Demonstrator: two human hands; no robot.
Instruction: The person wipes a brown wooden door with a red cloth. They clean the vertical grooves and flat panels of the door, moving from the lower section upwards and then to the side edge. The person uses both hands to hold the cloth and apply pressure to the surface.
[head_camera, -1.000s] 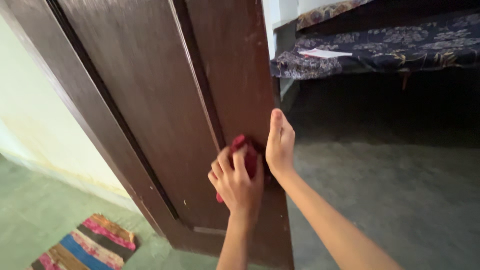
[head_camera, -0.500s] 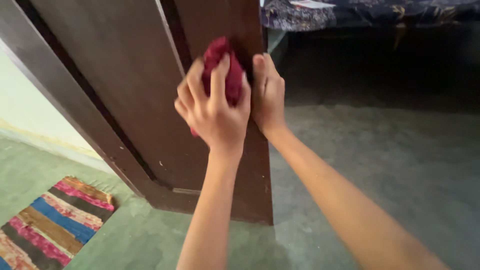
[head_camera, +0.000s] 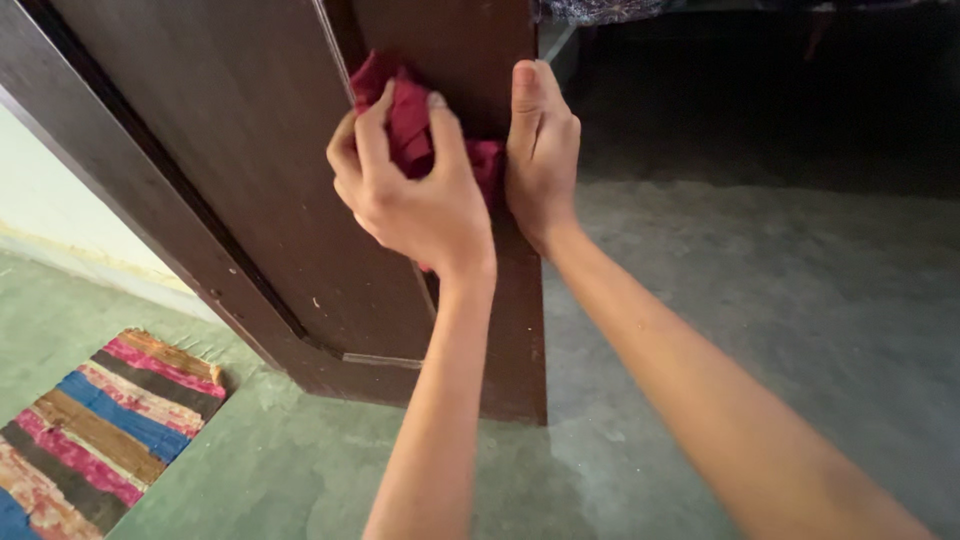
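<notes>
Two hands: both are at the right edge of the dark brown door (head_camera: 230, 170).
Floor (head_camera: 760, 300): grey-green, with a striped mat (head_camera: 95, 420) near left.
Right hand (head_camera: 540, 150): flat and open, it grips the door edge, just right of the cloth.
Left hand (head_camera: 415, 190): fingers curled around the red cloth (head_camera: 410, 125), pressing it on the door.

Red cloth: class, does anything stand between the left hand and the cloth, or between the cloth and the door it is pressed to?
Nothing visible does. The left hand grips the red cloth directly, pressing it against the dark wooden door. The right hand lies beside it at the door's edge.
</notes>
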